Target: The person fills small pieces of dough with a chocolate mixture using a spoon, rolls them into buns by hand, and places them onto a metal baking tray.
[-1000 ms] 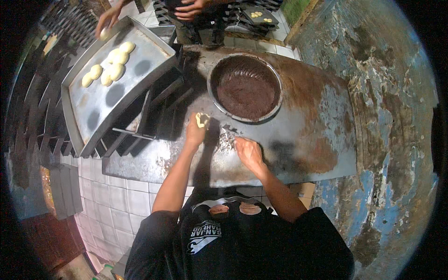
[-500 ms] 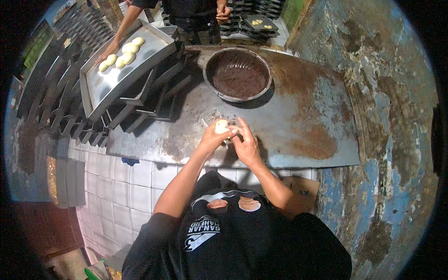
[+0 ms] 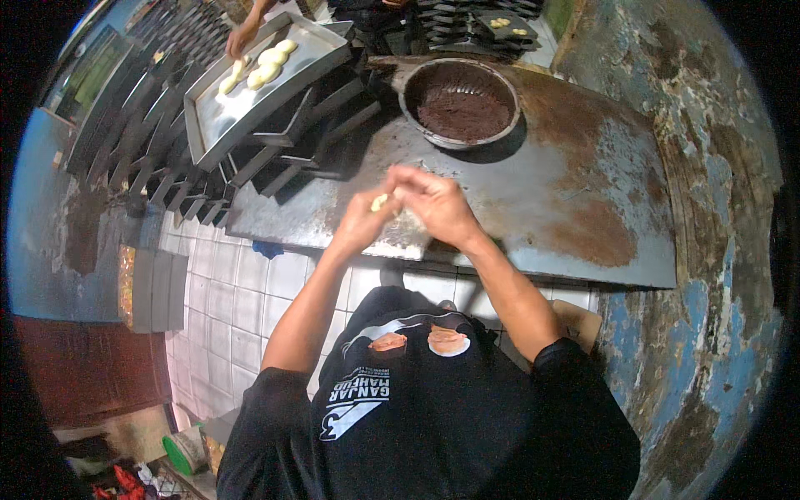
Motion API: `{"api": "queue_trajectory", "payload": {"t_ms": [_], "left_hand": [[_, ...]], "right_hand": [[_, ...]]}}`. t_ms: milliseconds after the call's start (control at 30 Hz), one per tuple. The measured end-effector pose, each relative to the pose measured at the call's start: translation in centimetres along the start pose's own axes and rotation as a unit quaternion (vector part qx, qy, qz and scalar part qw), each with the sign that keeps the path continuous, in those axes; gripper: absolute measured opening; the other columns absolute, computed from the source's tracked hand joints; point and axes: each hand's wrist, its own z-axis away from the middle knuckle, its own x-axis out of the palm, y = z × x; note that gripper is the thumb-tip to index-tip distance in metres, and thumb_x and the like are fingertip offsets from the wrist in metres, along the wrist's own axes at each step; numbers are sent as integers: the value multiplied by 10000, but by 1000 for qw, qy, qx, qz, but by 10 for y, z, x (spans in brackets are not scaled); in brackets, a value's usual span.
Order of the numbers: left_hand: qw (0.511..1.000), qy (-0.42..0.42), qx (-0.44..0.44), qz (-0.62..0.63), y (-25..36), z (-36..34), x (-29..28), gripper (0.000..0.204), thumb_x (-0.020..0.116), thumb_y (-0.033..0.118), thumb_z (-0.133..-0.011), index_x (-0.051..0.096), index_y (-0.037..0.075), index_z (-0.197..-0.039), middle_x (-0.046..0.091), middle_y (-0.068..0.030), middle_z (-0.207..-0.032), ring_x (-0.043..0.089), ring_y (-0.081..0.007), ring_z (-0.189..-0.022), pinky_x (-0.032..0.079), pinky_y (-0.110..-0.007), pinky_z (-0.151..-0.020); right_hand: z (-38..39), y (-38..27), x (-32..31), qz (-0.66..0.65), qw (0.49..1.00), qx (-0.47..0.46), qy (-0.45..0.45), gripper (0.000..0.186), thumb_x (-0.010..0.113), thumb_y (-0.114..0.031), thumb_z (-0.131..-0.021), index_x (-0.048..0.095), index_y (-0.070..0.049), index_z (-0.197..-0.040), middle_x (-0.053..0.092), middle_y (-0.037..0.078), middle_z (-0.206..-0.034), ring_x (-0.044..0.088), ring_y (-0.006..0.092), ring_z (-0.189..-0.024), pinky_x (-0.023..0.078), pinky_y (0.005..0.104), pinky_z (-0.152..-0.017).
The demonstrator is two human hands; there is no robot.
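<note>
The left hand [image 3: 362,223] curls around a small piece of pale dough [image 3: 379,202], which shows between its thumb and fingers. Close against it, the right hand [image 3: 440,208] is half curled, fingers bent toward the left; blur hides whether it grips the dough too. Under both hands lies a worn metal table [image 3: 533,208]. Beyond the right hand stands a round bowl [image 3: 410,111] of dark brown crumbly filling [image 3: 463,115]. Ahead and left of the left hand, a co-worker's hand [image 3: 242,39] reaches over dough balls [image 3: 265,75] on a metal tray [image 3: 218,125].
</note>
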Motion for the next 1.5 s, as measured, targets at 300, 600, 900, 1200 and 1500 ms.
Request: {"api": "queue_trajectory", "payload": {"t_ms": [300, 600, 900, 1200, 1500], "left_hand": [[905, 129, 158, 374, 2, 3, -39, 693, 350, 569, -1056, 363, 98, -1563, 265, -127, -1650, 181, -266, -1538, 164, -403, -1218], [846, 360, 217, 328, -2, 32, -201, 742, 618, 301, -1005, 238, 50, -1591, 338, -142, -1604, 457, -242, -1369, 365, -367, -1126], [818, 541, -8, 196, -130, 124, -305, 520, 586, 91, -965, 489, 30, -1472, 572, -148, -1405, 604, -224, -1187, 499, -353, -996], [829, 519, -19, 206, -159, 117, -331, 444, 569, 103, -995, 526, -18, -1421, 589, -137, -1372, 599, -203, -1171, 469, -351, -1023], [868, 472, 120, 96, -87, 81, -336, 280, 643, 47, -927, 676, -13, -1198, 703, -152, -1091, 698, -212, -920, 536, -322, -826]], "right_hand": [[-48, 29, 101, -58, 994, -15, 88, 508, 717, -383, -938, 556, -2, -1233, 620, 72, -1160, 579, 166, -1095, 478, 334, -930], [-250, -28, 202, -1, 945, 173, -277, 289, 639, -314, -1005, 667, -39, -1089, 678, 2, -926, 606, 75, -833, 491, 258, -746], [-419, 72, 278, 512, 628, -372, -453, 559, 585, -350, -982, 493, 68, -1340, 464, 281, -1445, 436, 432, -1358, 353, 496, -1140], [-454, 82, 281, 409, 690, -70, -593, 707, 295, -549, -1056, 282, -61, -1568, 239, 199, -1635, 237, 346, -1507, 204, 477, -1227], [-588, 126, 257, 582, 774, -110, -224, 349, 636, -241, -867, 692, 17, -1096, 700, 251, -1034, 663, 404, -1014, 520, 450, -889]]}}
